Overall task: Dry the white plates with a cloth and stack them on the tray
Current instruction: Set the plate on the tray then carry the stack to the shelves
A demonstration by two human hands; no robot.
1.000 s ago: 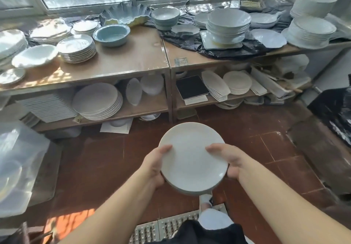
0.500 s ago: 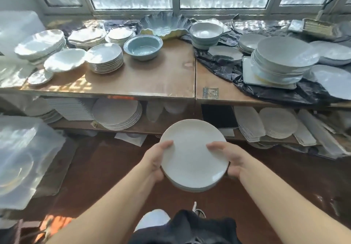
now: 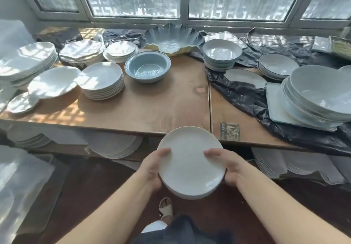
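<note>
Small stack of white plates [image 3: 190, 163] held level before the table [image 3: 144, 108] edge. Left hand [image 3: 153, 169] and right hand [image 3: 228, 167] grasp opposite rims, thumbs on top. Blue bowl [image 3: 147, 66] sits behind.

The wooden table [image 3: 152, 110] bears plate stacks [image 3: 102, 82], a blue bowl [image 3: 147, 68] and, seemingly, black plastic sheeting [image 3: 247, 99].
</note>
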